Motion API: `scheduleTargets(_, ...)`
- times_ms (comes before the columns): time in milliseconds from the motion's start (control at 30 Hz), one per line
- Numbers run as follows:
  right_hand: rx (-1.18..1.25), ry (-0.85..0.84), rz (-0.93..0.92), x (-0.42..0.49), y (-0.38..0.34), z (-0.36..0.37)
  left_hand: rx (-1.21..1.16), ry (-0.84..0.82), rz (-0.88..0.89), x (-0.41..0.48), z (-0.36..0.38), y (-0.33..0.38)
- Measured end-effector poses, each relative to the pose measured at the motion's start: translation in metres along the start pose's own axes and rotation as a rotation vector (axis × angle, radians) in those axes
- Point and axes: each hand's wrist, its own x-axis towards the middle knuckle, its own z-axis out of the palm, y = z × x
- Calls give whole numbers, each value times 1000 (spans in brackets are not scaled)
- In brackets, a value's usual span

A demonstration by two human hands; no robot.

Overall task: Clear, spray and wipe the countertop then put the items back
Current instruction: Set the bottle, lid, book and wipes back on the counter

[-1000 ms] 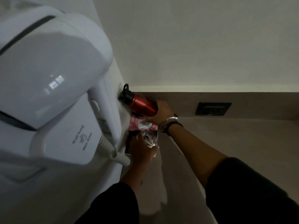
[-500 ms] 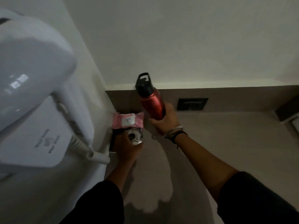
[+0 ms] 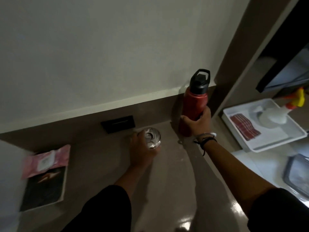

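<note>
The right hand (image 3: 196,122), arm stretched forward, grips the upright red bottle (image 3: 194,106); the left hand (image 3: 142,148) clasps a glass (image 3: 152,138) above the countertop (image 3: 175,181). The pink packet (image 3: 46,160) has an unreadable label

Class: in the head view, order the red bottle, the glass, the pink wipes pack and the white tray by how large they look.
1. white tray
2. red bottle
3. pink wipes pack, close to the bottle in area, so that order is unsure
4. glass

Just beyond our left hand (image 3: 142,151) we see a black outlet plate (image 3: 117,124) in the brown backsplash (image 3: 66,131). A brown partition (image 3: 234,72) stands right of our right hand (image 3: 197,124).
</note>
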Motion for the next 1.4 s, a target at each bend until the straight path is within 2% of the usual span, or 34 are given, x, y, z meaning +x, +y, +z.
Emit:
scheduleTargets(167,13,92,4,41,35,-20,15,5,34,20,64,27)
scheduleTargets(333,-89,211,-27,43,39,-8,48,57,11,22,80,33)
scheduleTargets(467,-294,284,106,40,25,-9,115,-16,8,14,69,24)
scheduleTargets(567,-522,264,394,30,14,-14,45,-63,-69,-6,43,19)
scheduleTargets(600,-545,280,434,18,6,-10,-14,-46,-87,-18,28,13)
scheduleTargets(633,-548,315,383,0,-4,3,-40,-8,-92,-31,11,5)
scheduleTargets(667,-538,337,251,-23,-17,20,-19,50,-67,-43,-7,-9)
scheduleTargets(700,-525,300,86,-49,-32,45,29,97,-17,-54,-26,-26)
scheduleTargets(733,-502,185,-71,-75,-51,73,69,100,34,-65,-47,-46)
scheduleTargets(800,-440,-267,-295,-121,-94,142,144,36,108,-86,-88,-91)
scheduleTargets(833,-489,-507,-410,-142,-116,179,177,-24,159,-97,-106,-115)
scheduleTargets(900,-600,-829,-609,-182,-156,254,211,-151,266,-119,-136,-161)
scheduleTargets(967,-656,-1021,-700,-222,-179,319,326,-271,287,-139,-158,-202)
scheduleTargets(1033,-759,-1105,-730,-249,-182,363,404,-399,211,-156,-168,-235)
scheduleTargets(1167,-798,-944,-645,-253,-165,374,324,-418,179,-160,-172,-252)
scheduleTargets(1267,-729,-794,-601,-243,-142,323,337,-392,165,-153,-173,-245)
scheduleTargets(1333,-609,-544,-426,-234,-112,274,337,-345,121,-155,-172,-240)
scheduleTargets(1400,-644,-360,-215,-220,-93,239,351,-340,38,-159,-168,-227)
